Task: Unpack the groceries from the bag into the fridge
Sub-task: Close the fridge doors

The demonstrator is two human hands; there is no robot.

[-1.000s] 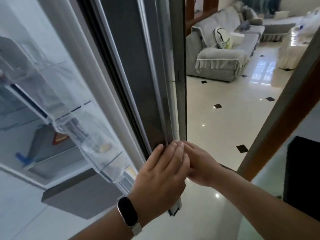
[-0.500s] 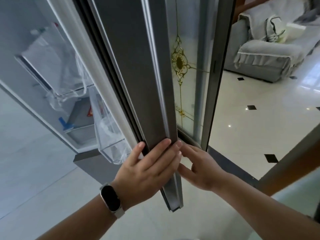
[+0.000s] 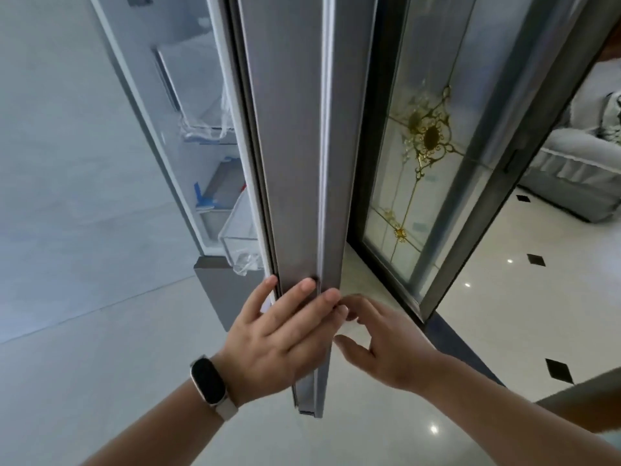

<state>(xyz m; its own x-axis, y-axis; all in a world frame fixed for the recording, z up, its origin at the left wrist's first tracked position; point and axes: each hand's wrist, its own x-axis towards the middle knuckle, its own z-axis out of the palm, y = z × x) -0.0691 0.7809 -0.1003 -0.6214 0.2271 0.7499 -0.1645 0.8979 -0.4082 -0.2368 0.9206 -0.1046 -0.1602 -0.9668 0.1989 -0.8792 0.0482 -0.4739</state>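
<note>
The grey fridge door (image 3: 295, 163) stands edge-on in front of me, only a narrow gap away from the fridge body (image 3: 188, 105). My left hand (image 3: 279, 338), with a smartwatch on its wrist, presses flat against the lower part of the door's edge, fingers straight. My right hand (image 3: 386, 341) is just right of that edge, its fingertips touching the edge beside the left fingers, thumb apart below, holding nothing. A clear door bin (image 3: 238, 237) with plastic film shows through the gap. No grocery bag is in view.
Right of the fridge door stands a dark-framed glass sliding door (image 3: 420, 163) with gold ornament. Beyond it lie a glossy tiled floor (image 3: 504, 314) and a grey sofa (image 3: 578, 163). Pale floor tiles (image 3: 84, 297) lie to the left.
The fridge door has swung toward the fridge body and the gap has narrowed. Both hands stayed on its lower edge; the right fingers have spread slightly.
</note>
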